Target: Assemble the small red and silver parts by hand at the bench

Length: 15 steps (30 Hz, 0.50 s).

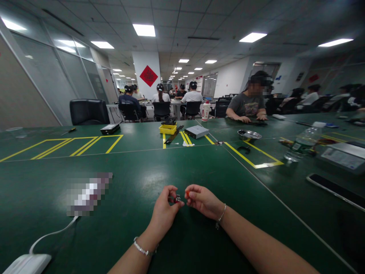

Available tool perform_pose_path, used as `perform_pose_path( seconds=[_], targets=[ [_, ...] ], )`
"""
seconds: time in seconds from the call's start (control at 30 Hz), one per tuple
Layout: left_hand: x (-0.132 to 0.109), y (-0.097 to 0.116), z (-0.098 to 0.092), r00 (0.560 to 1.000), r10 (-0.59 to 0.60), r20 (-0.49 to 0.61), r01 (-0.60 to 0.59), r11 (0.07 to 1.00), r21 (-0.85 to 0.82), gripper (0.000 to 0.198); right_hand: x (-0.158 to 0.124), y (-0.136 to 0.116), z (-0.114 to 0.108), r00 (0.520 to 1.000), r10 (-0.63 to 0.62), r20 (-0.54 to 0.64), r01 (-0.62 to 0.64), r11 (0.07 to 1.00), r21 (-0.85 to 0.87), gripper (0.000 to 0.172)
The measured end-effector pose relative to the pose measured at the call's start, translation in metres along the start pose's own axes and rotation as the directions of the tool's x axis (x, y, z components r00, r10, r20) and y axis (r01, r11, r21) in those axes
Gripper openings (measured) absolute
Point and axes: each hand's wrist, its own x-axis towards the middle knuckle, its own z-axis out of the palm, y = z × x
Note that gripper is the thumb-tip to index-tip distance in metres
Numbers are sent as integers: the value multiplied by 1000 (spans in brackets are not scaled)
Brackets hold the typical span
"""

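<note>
Near the front middle of the green table [128, 175], both hands are raised close together with a narrow gap between them. My left hand [167, 203] is closed on a small object [177, 198] with metallic and dark red parts, too small to name. Between the thumb and fingers of my right hand [203, 200] is a small orange-red piece [188, 194]. The two small things do not touch each other.
A blurred device [89, 194] with a white cable lies left. Farther back are a yellow bin [167, 129], a grey box [196, 131] and a metal bowl [249, 134]. A bottle [304, 142] and a phone [338, 190] are right; a person [247, 101] sits opposite.
</note>
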Motion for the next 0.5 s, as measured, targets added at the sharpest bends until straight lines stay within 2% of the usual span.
perform_pose_path(
  seconds=[0.3,0.5],
  targets=[
    [2,-2,1,1000,-22,-3,21,994,-112,32,0,0,0,1000,-15,10,15,1000,-11,25],
    [2,-2,1,999,-24,21,27,990,-135,18,0,0,0,1000,-7,-9,7,1000,-11,21]
  ],
)
